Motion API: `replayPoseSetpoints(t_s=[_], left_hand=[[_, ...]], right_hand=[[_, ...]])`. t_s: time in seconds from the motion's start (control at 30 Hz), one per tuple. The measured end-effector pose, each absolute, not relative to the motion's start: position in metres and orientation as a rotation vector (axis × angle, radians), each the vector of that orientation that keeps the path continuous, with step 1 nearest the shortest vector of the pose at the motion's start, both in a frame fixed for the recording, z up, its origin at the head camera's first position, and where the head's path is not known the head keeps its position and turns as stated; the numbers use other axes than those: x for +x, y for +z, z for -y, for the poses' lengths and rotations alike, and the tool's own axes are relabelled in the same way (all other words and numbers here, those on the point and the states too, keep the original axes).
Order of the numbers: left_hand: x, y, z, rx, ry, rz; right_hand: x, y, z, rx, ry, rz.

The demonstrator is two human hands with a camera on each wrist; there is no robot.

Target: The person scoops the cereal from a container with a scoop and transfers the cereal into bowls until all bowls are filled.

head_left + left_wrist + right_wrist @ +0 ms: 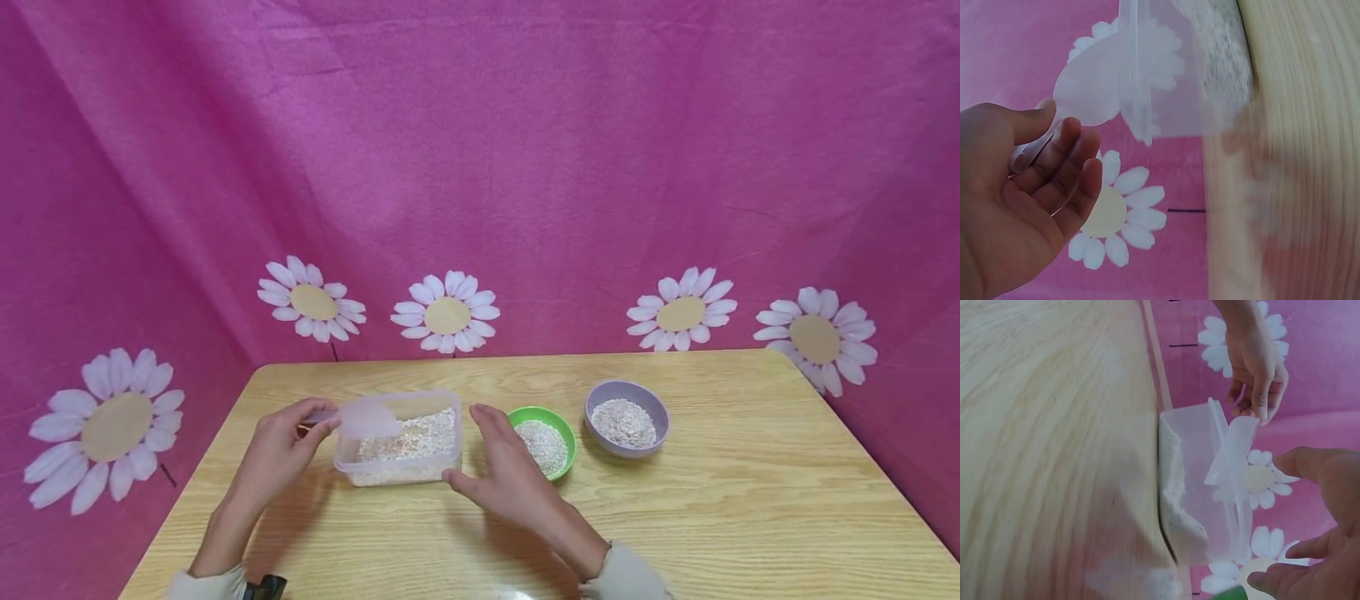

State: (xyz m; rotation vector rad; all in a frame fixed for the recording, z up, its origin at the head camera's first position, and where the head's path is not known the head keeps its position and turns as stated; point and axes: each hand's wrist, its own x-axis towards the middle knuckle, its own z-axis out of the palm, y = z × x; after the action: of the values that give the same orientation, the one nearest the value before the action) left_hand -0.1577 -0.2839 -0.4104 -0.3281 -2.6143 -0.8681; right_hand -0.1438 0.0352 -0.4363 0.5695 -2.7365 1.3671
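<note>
My left hand pinches the handle of a translucent rice paddle between thumb and fingers. Its flat blade hangs over the left part of a clear rectangular plastic container, which holds pale oat flakes. In the left wrist view, the blade overlaps the container's rim, and the handle end has a hole. At the container's right end is my right hand, thumb and fingers spread, holding nothing. The right wrist view shows its fingers near the rim, seemingly apart from it.
Just past the right hand stands a green bowl of pale flakes, partly covered by that hand. Further right is a purple bowl, also with flakes. All stand on a wooden table against a pink flowered cloth.
</note>
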Motion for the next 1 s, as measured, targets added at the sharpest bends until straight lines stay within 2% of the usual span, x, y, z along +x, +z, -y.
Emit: replayPoseSetpoints(t_s=[0.5,1.0], left_hand=[[-0.161,-0.392,0.294,-0.504,-0.652,2.762],[-0.164,-0.41,0.268,-0.626,-0.797,2.812]], right_hand=[[-0.149,-0.452,-0.014,0.597,1.426,2.749],[-0.151,-0.46,-0.008,0.595,1.483,2.722]])
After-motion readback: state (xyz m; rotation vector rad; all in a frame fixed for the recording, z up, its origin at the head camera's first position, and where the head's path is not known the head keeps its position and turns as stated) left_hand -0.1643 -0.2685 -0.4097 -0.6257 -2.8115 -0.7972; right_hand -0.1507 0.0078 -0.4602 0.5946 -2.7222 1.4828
